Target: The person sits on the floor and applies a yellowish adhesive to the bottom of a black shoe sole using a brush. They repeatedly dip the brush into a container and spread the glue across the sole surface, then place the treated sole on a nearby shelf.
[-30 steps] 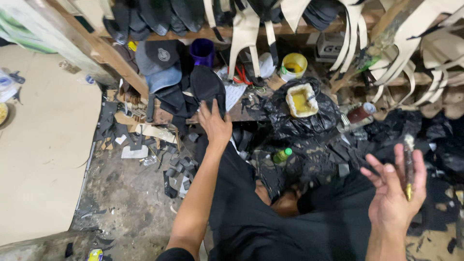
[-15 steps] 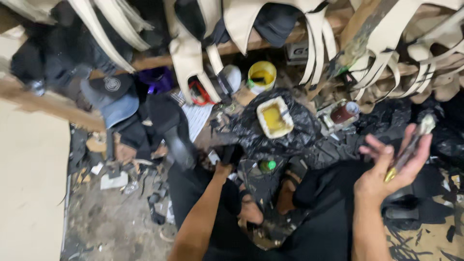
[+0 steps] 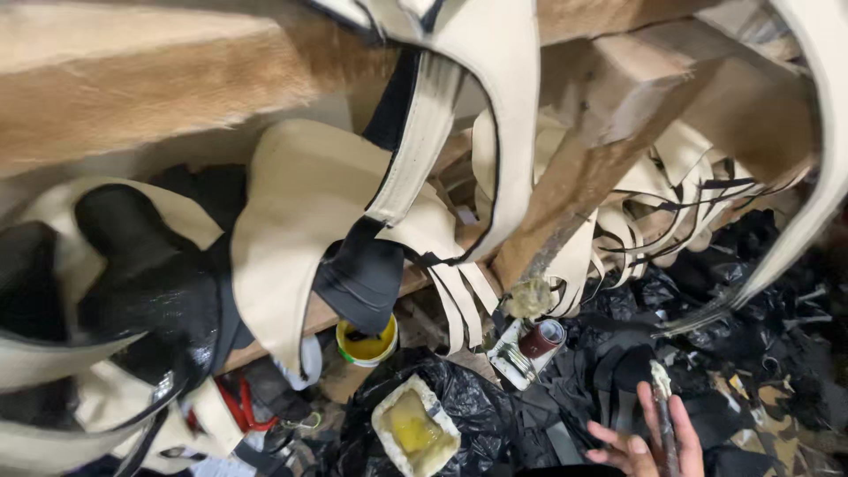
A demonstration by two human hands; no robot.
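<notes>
the right hand (image 3: pixel 647 437) is showing at the bottom edge, fingers (image 3: pixel 609 435) curling loosely around a thin brush (image 3: pixel 662 415); the brush is lying across the palm, its clogged tip pointing up past the fingertips. the left hand is lying outside the view. just left of the hand, black plastic sheeting (image 3: pixel 481 402) is covering the work surface, and a white tray of yellow glue (image 3: pixel 413 431) is sitting on it. a small yellow tub (image 3: pixel 366 344) is standing behind the tray, near a dark red tin (image 3: pixel 541 338). red-handled pliers (image 3: pixel 240 408) are lying at lower left. cream straps (image 3: pixel 459 132) and black pieces (image 3: pixel 150 291) are hanging from wooden beams (image 3: pixel 609 150) overhead, filling most of the view.
</notes>
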